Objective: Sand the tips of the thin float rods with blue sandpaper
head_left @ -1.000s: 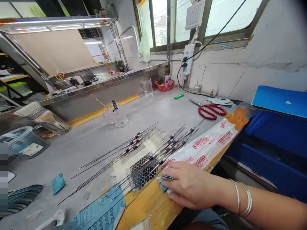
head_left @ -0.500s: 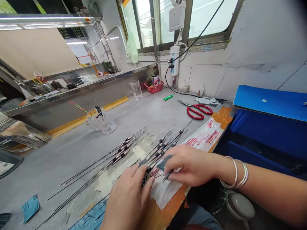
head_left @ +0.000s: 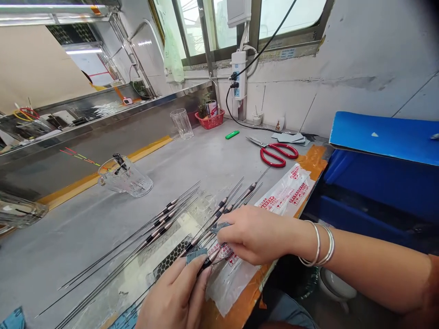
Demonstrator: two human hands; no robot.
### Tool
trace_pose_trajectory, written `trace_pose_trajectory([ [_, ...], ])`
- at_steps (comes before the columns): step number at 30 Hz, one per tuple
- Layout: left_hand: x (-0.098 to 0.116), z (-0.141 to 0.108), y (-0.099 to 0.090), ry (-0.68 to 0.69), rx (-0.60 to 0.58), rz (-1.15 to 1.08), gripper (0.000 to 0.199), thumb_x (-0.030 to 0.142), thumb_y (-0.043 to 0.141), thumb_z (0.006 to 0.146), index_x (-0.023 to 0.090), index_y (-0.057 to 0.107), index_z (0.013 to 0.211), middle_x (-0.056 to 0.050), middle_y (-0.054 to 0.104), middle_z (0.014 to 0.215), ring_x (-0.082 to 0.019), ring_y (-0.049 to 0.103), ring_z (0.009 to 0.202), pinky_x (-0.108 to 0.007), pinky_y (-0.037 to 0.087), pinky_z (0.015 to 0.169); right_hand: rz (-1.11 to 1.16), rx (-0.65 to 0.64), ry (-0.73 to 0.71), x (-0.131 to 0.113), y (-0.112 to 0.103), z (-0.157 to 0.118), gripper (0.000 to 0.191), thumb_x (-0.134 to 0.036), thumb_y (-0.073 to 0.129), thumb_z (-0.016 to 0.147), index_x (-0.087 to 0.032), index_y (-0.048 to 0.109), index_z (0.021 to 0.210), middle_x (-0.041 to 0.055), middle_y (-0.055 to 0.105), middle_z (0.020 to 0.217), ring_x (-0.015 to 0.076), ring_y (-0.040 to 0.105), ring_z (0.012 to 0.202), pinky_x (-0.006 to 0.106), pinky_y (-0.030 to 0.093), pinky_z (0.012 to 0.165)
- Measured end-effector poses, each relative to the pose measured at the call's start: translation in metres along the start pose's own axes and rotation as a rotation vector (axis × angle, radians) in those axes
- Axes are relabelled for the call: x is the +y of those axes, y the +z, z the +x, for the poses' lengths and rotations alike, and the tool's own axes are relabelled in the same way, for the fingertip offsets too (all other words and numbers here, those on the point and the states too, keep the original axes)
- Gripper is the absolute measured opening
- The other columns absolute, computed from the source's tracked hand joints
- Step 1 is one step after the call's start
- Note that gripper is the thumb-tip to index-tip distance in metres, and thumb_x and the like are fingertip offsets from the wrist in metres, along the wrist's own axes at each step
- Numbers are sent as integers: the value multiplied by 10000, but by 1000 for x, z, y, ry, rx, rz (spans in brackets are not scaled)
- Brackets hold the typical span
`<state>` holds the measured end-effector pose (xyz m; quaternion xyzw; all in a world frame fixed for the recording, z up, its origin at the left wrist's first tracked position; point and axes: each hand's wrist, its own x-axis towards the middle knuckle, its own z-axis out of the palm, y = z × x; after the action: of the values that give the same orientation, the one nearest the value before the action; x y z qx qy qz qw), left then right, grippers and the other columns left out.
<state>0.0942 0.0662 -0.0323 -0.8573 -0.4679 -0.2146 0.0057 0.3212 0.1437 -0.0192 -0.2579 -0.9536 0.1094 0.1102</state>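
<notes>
Left hand (head_left: pixel 174 292) grips a banded stick (head_left: pixel 206 263) between thumb and fingers, over the near edge of the counter (head_left: pixel 206 160); a blue scrap of sandpaper (head_left: pixel 197 254) sits at the same fingertips. Right hand (head_left: pixel 252 233), with silver bangles (head_left: pixel 317 246) at its wrist, pinches a grey-blue piece of sandpaper (head_left: pixel 219 227) near the left hand, above a plastic sheet (head_left: pixel 283 196) printed in red. Whether it also touches the held stick, I cannot tell. More sticks lie on the counter in 2 slanting groups: a left bunch (head_left: pixel 167 225) and a right bunch (head_left: pixel 226 210), the latter partly hidden by the hands. Black mesh (head_left: pixel 171 257) with hexagonal holes lies between them, just beyond the left hand. Farther back are red-handled scissors (head_left: pixel 272 161), a clear glass mug (head_left: pixel 181 123) and, just beside the mug, a red basket (head_left: pixel 210 122).
</notes>
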Motion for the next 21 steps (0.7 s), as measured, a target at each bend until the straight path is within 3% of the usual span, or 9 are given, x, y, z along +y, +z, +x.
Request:
trace_pose_trajectory([
  [8,1,3,0,40,1,11,223,296,398,974,233,593,1062,11,620,685,-126,643,556,-213,529,484,249,53,-13,2,9,5,128,-155,572,813,-173,682,876,15,576,709,140,521,681,241,383,604],
  [21,3,3,0,13,-30,-10,212,291,418,961,238,599,1058,1,634,718,-138,635,588,-232,536,507,215,101,-65,2,9,5,148,-170,566,856,-168,713,877,11,577,656,144,499,642,245,355,561],
])
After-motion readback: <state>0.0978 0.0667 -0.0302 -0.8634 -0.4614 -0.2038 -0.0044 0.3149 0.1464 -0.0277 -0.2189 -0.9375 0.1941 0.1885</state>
